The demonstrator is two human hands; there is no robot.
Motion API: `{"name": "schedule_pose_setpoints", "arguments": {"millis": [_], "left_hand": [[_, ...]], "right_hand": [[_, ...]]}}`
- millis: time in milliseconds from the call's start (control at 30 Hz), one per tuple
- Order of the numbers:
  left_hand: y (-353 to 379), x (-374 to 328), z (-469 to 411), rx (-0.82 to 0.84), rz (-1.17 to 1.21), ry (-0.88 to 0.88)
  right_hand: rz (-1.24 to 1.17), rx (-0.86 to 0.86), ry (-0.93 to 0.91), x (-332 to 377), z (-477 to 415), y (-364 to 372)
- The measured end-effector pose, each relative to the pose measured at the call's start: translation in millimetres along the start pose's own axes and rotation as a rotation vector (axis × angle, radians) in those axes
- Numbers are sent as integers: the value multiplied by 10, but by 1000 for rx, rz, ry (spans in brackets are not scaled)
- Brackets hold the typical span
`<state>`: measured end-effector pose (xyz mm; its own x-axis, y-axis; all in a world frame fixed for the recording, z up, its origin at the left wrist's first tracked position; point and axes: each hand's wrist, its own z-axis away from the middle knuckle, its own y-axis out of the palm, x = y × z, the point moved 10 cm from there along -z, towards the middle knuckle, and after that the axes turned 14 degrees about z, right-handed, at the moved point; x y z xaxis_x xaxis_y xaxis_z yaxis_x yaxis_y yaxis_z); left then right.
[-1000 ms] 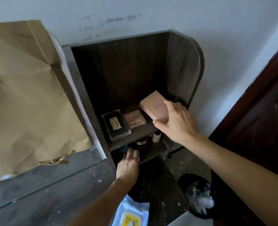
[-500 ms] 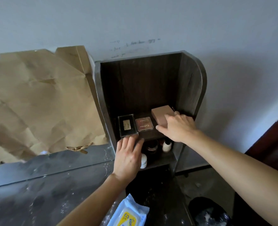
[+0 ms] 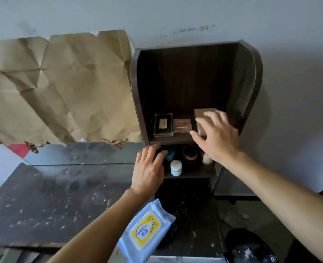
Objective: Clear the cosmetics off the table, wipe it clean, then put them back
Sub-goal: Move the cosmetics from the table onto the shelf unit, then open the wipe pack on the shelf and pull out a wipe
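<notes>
Cosmetics sit on the shelf beyond both hands; nearest, a blue wipes pack (image 3: 146, 230) lies on the speckled dark bench (image 3: 52, 202). Left hand (image 3: 149, 169) rests released; right hand (image 3: 216, 135) loosely touches a pink box (image 3: 201, 113), one of three cases. Apparently returning; next, let go

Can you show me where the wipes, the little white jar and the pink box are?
wipes (image 3: 145, 229): head view, on the yellow label.
white jar (image 3: 176, 167): head view, on its lid.
pink box (image 3: 201, 113): head view, on its top left corner.
</notes>
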<state>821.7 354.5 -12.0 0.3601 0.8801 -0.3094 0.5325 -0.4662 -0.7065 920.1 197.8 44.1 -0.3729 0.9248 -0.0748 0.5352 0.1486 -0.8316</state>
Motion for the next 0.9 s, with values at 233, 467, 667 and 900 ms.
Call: {"name": "schedule_pose_setpoints", "arguments": {"millis": [233, 467, 667, 900], "left_hand": [[135, 851, 1762, 156, 23, -660], [211, 1174, 3352, 151, 205, -1483], [680, 1067, 3786, 17, 829, -1932], [649, 1157, 3642, 32, 897, -1816]], "right_hand": [[-563, 347, -114, 1069, 1075, 914], [-270, 921, -61, 1447, 2167, 2150], [-449, 1228, 237, 1605, 2633, 2521], [-639, 1293, 460, 1677, 2859, 2539]]}}
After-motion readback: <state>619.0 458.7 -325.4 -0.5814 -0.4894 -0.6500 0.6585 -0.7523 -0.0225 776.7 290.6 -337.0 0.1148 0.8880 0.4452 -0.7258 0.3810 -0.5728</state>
